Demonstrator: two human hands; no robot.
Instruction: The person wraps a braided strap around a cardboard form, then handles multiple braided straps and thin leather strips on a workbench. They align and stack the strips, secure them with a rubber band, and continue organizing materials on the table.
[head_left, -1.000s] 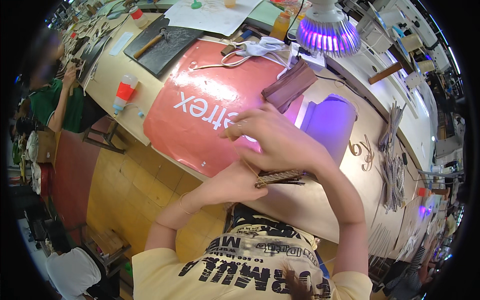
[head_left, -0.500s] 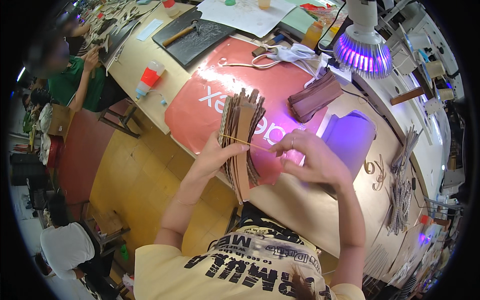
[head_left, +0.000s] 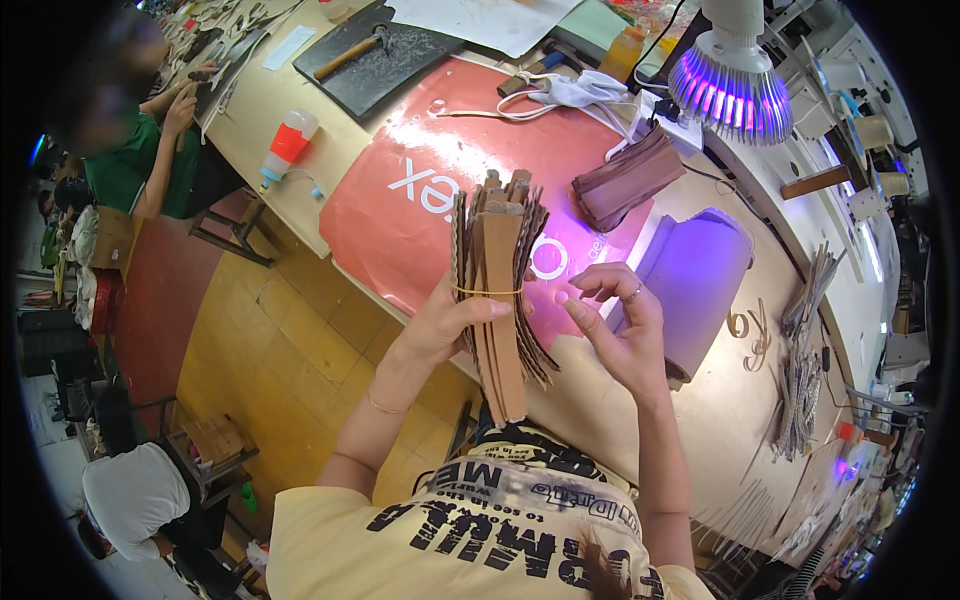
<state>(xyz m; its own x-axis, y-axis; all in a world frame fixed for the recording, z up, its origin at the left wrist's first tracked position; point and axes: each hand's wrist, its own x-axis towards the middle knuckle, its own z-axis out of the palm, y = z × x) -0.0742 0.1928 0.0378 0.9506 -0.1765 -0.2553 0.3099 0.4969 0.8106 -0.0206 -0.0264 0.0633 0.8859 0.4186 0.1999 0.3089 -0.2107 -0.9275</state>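
The left hand [head_left: 445, 325] grips a bundle of brown leather strips [head_left: 497, 300] around its middle, thumb laid across the front, holding it upright above the near edge of the desk [head_left: 300, 120]. A thin yellow rubber band [head_left: 487, 291] runs around the bundle just above the thumb. The right hand [head_left: 618, 335] is just to the right of the bundle, holding nothing: its fingers are loosely curled and part open, fingertips pointing toward the strips without clearly touching them.

Judging from this, the step in hand is the tying of the strips into one pack, with the band already seated. The next move seems to call for a steady left grip while the right hand squares the uneven ends or checks the band, taking care that the outer strips do not slip out.

Beyond the hands lies a red glossy sheet [head_left: 400, 210] on the desk, and farther right a second pile of brown strips [head_left: 625, 180]. A lamp with violet lights [head_left: 725, 95] hangs over the far right, above a rounded lilac-lit cover [head_left: 695, 285]. On the far left stand a white bottle with a red cap [head_left: 285, 145] and a dark cutting board [head_left: 375, 60]. Another person in a green top [head_left: 125, 165] works at the far left.
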